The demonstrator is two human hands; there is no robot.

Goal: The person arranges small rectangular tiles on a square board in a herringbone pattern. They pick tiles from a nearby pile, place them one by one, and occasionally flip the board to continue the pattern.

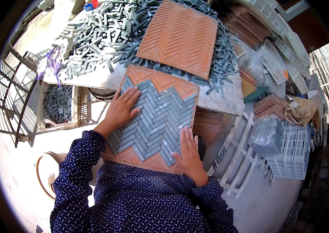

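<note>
An orange moulded tray (152,163) tilts between the table edge and my lap. Green-grey strip tiles (160,112) fill most of it in a herringbone pattern, with bare orange mould showing along its top and bottom edges. My left hand (122,108) lies flat on the tiles at the upper left, fingers stretched out. At the lower right my right hand (190,149) rests on the tray's edge, its fingers extended over the border tiles. Neither hand grips a loose tile.
A heap of loose strip tiles (106,35) covers the table (220,99), with another orange mould (180,39) lying on it. A tile-filled crate (77,106) stands left below. To the right are a slatted pallet (232,155), plastic crates (292,151) and stacked moulds (269,106).
</note>
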